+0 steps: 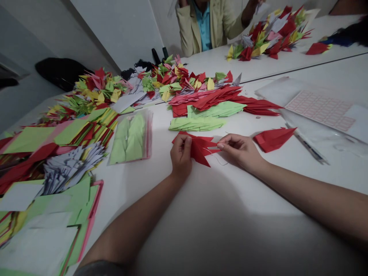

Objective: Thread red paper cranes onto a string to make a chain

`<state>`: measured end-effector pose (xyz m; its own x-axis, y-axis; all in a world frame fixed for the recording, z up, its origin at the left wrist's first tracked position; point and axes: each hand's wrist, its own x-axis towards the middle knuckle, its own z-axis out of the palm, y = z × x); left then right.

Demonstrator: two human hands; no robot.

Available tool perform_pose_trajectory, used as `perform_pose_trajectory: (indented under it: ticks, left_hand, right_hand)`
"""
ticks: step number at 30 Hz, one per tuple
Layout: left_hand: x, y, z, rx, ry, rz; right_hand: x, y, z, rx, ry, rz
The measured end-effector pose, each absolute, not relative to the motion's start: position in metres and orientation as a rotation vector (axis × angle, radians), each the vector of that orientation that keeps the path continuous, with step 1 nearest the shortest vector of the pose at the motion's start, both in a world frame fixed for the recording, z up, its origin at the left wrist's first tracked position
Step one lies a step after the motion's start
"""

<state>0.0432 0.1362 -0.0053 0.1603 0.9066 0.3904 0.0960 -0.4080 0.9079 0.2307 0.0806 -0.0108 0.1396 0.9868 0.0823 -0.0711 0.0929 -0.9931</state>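
Note:
My left hand (181,155) grips a folded red origami crane (199,147) from the near side, with the fingers curled over the paper. My right hand (238,151) pinches the crane's other side between thumb and forefinger. A thin pale thread (220,161) loops below the crane near my right fingertips. Another red paper crane (273,138) lies on the white table (218,230) just right of my right hand. Flat rows of green paper cranes (195,124) lie ahead of my hands, with a strung mass of red cranes (218,99) beyond them.
Heaps of multicoloured paper cranes (169,80) cover the far table. Stacked coloured paper (54,184) and a plastic bag of green cranes (129,138) lie to the left. A sheet of pink labels (320,110) lies right. A seated person in a beige jacket (207,27) works beyond the table.

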Motion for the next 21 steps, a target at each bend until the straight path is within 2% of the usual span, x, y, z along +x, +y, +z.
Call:
perform_pose_trajectory:
  ticks: [9, 21]
  left_hand:
    - [0.0437, 0.1386, -0.0076, 1.661, 0.944, 1.347]
    - [0.0437, 0.1415, -0.0087, 1.647, 0.949, 1.359]
  right_hand:
    - [0.2306, 0.0806, -0.0102, -1.064, -0.987, 1.286]
    - [0.2299, 0.0808, -0.0119, -1.004, -0.992, 1.321]
